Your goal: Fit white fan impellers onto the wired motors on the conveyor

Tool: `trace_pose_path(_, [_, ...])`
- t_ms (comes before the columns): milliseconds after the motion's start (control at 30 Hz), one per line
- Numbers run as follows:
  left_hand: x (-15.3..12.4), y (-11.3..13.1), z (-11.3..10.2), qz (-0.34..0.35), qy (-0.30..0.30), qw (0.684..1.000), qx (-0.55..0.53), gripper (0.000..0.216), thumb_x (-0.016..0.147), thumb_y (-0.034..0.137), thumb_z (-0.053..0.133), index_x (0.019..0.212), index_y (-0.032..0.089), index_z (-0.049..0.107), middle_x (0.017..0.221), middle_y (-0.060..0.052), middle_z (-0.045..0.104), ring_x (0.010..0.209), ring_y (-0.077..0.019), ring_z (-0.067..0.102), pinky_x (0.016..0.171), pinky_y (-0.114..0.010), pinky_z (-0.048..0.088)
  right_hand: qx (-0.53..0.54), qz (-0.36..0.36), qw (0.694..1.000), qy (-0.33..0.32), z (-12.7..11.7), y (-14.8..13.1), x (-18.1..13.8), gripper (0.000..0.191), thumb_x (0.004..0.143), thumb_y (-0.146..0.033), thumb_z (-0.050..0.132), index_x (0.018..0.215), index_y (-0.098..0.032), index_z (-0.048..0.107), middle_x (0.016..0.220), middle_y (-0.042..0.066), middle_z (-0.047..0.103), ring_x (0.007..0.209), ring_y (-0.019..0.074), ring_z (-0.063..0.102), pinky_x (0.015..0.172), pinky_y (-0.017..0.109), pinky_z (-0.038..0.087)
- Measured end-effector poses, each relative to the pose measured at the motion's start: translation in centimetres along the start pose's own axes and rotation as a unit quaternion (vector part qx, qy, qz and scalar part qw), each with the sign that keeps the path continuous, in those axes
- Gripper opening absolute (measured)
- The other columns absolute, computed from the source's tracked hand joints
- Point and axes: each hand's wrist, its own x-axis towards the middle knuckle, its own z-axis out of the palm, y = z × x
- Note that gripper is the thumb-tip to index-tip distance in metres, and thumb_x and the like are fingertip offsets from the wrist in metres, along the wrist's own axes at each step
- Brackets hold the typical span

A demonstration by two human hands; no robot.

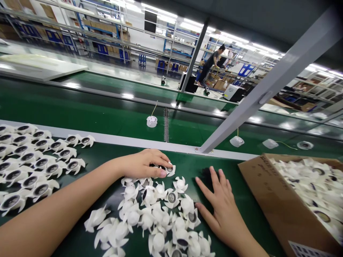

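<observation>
A loose heap of several white plastic fan impellers [158, 217] lies on the green mat in front of me. My left hand [144, 164] reaches over the heap's far edge, its fingers curled on one white impeller [169, 169]. My right hand [221, 205] lies flat on the mat at the heap's right side, fingers spread, thumb touching the nearest impellers. At the far left, several impellers [34, 164] are laid out in neat rows, hollow side up.
An open cardboard box [270, 200] full of impellers stands at the right. Beyond a grey rail runs a green conveyor belt [107, 114] with small white round parts [151, 121] with wires. A slanted grey post [257, 100] rises ahead. People work far back.
</observation>
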Motion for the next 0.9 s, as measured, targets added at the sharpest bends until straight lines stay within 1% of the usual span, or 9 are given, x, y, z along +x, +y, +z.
trace_pose_path(133, [0.01, 0.13, -0.03, -0.008, -0.001, 1.000, 0.000, 0.047, 0.094, 0.060, 0.051, 0.135, 0.039, 0.059, 0.144, -0.002, 0.054, 0.132, -0.0255, 0.048, 0.114, -0.037, 0.034, -0.020, 0.017, 1.000, 0.003, 0.33, -0.02, -0.05, 0.060, 0.098, -0.047, 0.046, 0.154, -0.026, 0.038, 0.166, 0.009, 0.001, 0.149, 0.0441, 0.003, 0.112, 0.068, 0.026])
trace_pose_path(233, [0.01, 0.27, -0.07, -0.009, -0.003, 1.000, 0.003, 0.047, 0.094, 0.060, 0.050, 0.136, 0.039, 0.058, 0.144, -0.002, 0.054, 0.132, -0.0257, 0.048, 0.113, -0.037, 0.034, -0.021, 0.022, 1.000, 0.001, 0.57, 0.05, -0.03, 0.067, 0.098, -0.048, 0.045, 0.158, -0.026, 0.026, 0.166, 0.010, 0.001, 0.149, 0.0427, 0.002, 0.112, 0.067, 0.027])
trace_pose_path(267, [0.01, 0.31, -0.07, -0.009, -0.005, 1.000, 0.004, 0.047, 0.094, 0.060, 0.050, 0.136, 0.039, 0.058, 0.144, -0.002, 0.054, 0.133, -0.0256, 0.048, 0.114, -0.037, 0.034, -0.021, 0.022, 1.000, -0.002, 0.63, 0.09, -0.01, 0.067, 0.098, -0.048, 0.045, 0.158, -0.026, 0.025, 0.166, 0.010, 0.001, 0.149, 0.0427, 0.002, 0.112, 0.067, 0.027])
trace_pose_path(400, [0.01, 0.39, -0.07, -0.007, -0.006, 1.000, 0.006, 0.047, 0.095, 0.059, 0.049, 0.136, 0.037, 0.058, 0.144, -0.002, 0.054, 0.132, -0.0243, 0.048, 0.114, -0.035, 0.034, -0.026, 0.015, 0.999, -0.011, 0.74, 0.29, 0.07, 0.062, 0.098, -0.049, 0.045, 0.156, -0.028, 0.032, 0.166, 0.009, 0.001, 0.149, 0.0438, 0.003, 0.111, 0.068, 0.028])
trace_pose_path(500, [0.03, 0.36, -0.07, 0.000, -0.002, 1.000, 0.008, 0.047, 0.096, 0.058, 0.049, 0.136, 0.036, 0.059, 0.143, -0.003, 0.054, 0.131, -0.0244, 0.049, 0.114, -0.035, 0.034, -0.030, 0.005, 1.000, -0.009, 0.71, 0.27, 0.21, 0.061, 0.098, -0.049, 0.046, 0.155, -0.029, 0.034, 0.166, 0.010, -0.001, 0.149, 0.0447, 0.002, 0.109, 0.069, 0.029])
trace_pose_path(633, [0.09, 0.29, -0.06, -0.004, -0.007, 1.000, 0.011, 0.047, 0.096, 0.058, 0.048, 0.136, 0.037, 0.058, 0.143, -0.002, 0.054, 0.131, -0.0244, 0.049, 0.114, -0.035, 0.035, -0.027, 0.010, 1.000, -0.005, 0.51, -0.19, 0.54, 0.055, 0.099, -0.047, 0.045, 0.152, -0.034, 0.039, 0.166, 0.007, -0.004, 0.149, 0.0443, 0.001, 0.110, 0.069, 0.029])
trace_pose_path(800, [0.19, 0.33, 0.05, -0.019, -0.004, 1.000, 0.013, 0.047, 0.096, 0.059, 0.048, 0.136, 0.037, 0.059, 0.145, -0.002, 0.053, 0.132, -0.0253, 0.049, 0.115, -0.035, 0.035, -0.038, 0.034, 0.999, 0.015, 0.74, -0.20, 0.42, 0.062, 0.098, -0.052, 0.045, 0.153, -0.023, 0.039, 0.166, 0.012, -0.003, 0.148, 0.0457, -0.001, 0.110, 0.071, 0.025])
trace_pose_path(900, [0.18, 0.38, 0.08, -0.025, -0.005, 1.000, 0.017, 0.047, 0.096, 0.059, 0.048, 0.136, 0.037, 0.059, 0.146, -0.002, 0.052, 0.133, -0.0256, 0.048, 0.115, -0.036, 0.034, -0.036, 0.032, 0.999, 0.018, 1.06, 0.19, 0.06, 0.062, 0.098, -0.052, 0.045, 0.152, -0.023, 0.040, 0.166, 0.013, -0.001, 0.148, 0.0464, -0.001, 0.109, 0.072, 0.027])
